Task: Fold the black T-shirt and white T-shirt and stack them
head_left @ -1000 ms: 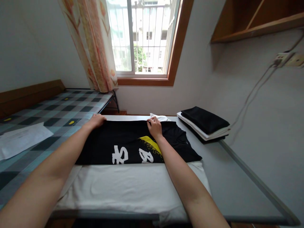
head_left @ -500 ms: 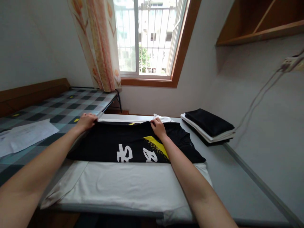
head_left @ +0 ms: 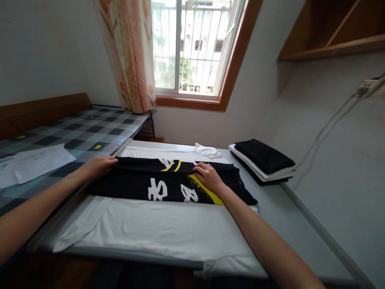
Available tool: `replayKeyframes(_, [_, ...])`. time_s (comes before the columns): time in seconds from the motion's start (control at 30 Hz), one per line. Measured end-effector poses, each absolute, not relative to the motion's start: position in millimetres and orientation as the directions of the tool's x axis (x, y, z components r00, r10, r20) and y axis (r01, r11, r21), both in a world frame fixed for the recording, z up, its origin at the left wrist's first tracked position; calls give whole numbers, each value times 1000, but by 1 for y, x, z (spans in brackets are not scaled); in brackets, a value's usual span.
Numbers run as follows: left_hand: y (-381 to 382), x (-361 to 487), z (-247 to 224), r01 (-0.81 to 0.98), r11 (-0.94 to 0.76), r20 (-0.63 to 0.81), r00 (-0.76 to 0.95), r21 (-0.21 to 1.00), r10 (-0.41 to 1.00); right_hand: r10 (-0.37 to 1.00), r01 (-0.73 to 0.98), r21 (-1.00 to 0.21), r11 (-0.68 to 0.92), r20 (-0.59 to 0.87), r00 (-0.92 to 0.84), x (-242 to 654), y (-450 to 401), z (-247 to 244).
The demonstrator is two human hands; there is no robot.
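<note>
A black T-shirt (head_left: pixel 126 184) with white lettering and a yellow stripe lies folded into a long strip. Its far part is turned over toward me, showing more white and yellow print. Closed on the left end of this flap is my left hand (head_left: pixel 102 165). My right hand (head_left: pixel 209 176) has its fingers bent over the flap's near edge, right of the middle; the fingertips are partly hidden. Under the black T-shirt a white shirt (head_left: pixel 162 228) is spread out, showing on the near and far sides.
Folded black and white clothes form a stack (head_left: pixel 264 158) at the table's (head_left: pixel 288 224) right, against the wall. Left of the table is a bed with a checkered cover (head_left: pixel 111 120) and paper sheets (head_left: pixel 42 162). A curtain (head_left: pixel 132 60) hangs beside the barred window.
The T-shirt's far edge has been folded over toward me, uncovering more print and more of the white shirt behind. Both hands have come slightly nearer with it.
</note>
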State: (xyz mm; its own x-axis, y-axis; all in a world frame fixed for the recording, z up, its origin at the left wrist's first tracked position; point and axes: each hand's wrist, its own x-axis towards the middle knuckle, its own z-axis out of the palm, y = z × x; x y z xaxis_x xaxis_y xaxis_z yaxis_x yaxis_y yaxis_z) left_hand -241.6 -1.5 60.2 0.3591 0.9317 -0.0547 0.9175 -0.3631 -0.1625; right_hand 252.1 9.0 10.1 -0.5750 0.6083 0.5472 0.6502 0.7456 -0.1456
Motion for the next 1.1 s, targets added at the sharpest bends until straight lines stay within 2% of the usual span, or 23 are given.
replayKeyframes(0.13, [-9,-244,56,917,-373,-51,370,-139,928,609,685,-76,725,535,-586,251,11,7])
replayKeyframes(0.3, [-12,-249,60,944,-301,21,306,-132,952,580,728,-24,685,622,-526,251,9,10])
replayKeyframes(0.4, [-15,-247,63,945,-275,43,286,-175,957,535,694,15,719,626,-568,252,5,12])
replayKeyframes(0.5, [-21,-240,64,936,-275,-10,279,-222,960,502,636,36,771,579,-642,253,1,13])
replayKeyframes(0.7, [-28,-240,70,968,-202,40,210,-151,977,541,674,-70,736,659,-523,256,-1,14])
replayKeyframes(0.83, [-32,-248,70,973,-203,17,206,-106,978,570,662,-122,739,638,-518,258,-1,16])
replayKeyframes(0.97, [-36,-252,67,989,-146,42,146,-10,988,613,692,-172,701,641,-462,262,-1,20])
replayKeyframes(1.03, [-37,-253,65,987,-159,21,159,10,987,622,661,-194,725,598,-506,263,-2,22])
replayKeyframes(1.1, [-40,-251,63,975,-220,-34,220,13,975,638,594,-265,759,479,-602,264,-2,25])
